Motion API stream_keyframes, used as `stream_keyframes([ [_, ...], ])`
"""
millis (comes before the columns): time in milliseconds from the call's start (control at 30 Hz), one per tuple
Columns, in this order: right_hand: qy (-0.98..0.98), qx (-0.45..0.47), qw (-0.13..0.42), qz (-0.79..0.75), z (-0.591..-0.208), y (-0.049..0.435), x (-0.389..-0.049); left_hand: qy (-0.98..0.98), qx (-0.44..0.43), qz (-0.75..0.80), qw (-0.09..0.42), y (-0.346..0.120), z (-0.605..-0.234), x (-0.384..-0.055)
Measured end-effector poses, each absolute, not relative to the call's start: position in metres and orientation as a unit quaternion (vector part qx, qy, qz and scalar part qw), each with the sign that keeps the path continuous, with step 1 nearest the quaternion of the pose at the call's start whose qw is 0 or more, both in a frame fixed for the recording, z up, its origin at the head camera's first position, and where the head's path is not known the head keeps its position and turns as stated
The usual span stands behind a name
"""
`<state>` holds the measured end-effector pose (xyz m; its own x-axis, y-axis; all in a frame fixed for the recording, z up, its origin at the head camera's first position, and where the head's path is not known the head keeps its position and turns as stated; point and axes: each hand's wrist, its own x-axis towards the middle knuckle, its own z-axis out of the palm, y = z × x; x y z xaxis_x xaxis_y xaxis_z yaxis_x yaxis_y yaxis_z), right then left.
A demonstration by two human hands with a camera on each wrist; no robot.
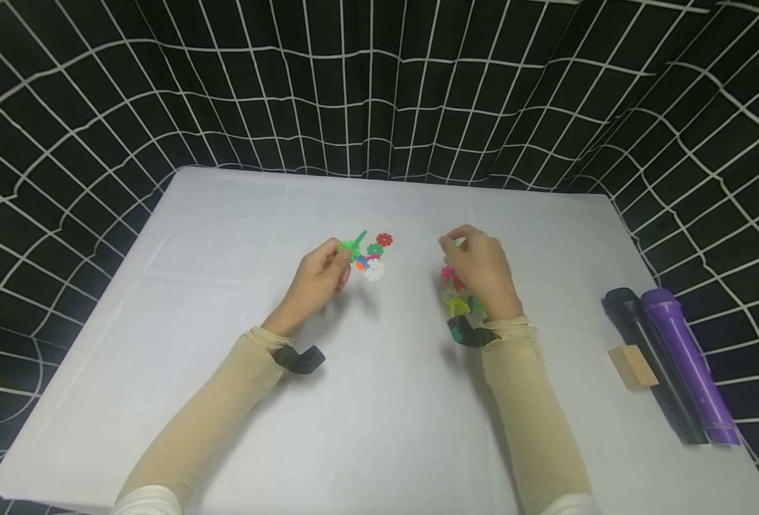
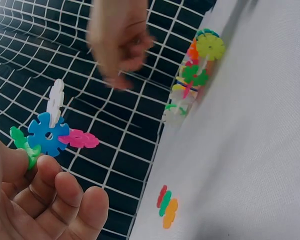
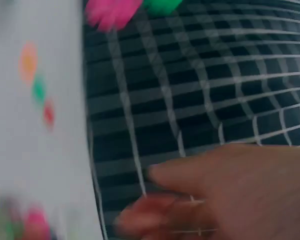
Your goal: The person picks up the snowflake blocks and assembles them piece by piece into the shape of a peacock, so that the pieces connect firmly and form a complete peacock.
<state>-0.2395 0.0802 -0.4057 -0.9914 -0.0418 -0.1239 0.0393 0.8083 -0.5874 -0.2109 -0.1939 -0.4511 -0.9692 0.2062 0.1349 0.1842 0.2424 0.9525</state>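
My left hand (image 1: 317, 275) pinches a green notched plastic disc (image 2: 25, 146) between thumb and fingertips. Slotted together with it are a blue disc (image 2: 40, 137), a white disc (image 2: 55, 102) and a pink disc (image 2: 81, 139), all held above the table. On the right, my right hand (image 1: 482, 265) hovers by a cluster of coloured discs (image 1: 458, 306), its fingers loosely bent. Blurred in both wrist views, it shows nothing in its grasp. Beyond the left hand lie a loose red disc (image 1: 384, 239), a second green disc (image 1: 375, 249) and an orange disc (image 2: 170, 213).
At the right edge of the white table (image 1: 379, 400) lie a black tube (image 1: 656, 368), a purple tube (image 1: 691, 368) and a small wooden block (image 1: 633, 367). A black cloth (image 1: 379, 86) with a white grid surrounds the table's back and sides.
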Motion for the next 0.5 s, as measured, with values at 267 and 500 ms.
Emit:
stream_keyframes([
  [267,0.978,0.045,0.144,-0.143,-0.434,0.095,-0.249,0.788,0.122,0.603,0.015,-0.195,-0.451,-0.210],
  [500,0.976,0.008,0.168,-0.136,-0.434,0.093,-0.253,0.787,0.123,0.604,0.011,-0.195,-0.448,-0.211],
])
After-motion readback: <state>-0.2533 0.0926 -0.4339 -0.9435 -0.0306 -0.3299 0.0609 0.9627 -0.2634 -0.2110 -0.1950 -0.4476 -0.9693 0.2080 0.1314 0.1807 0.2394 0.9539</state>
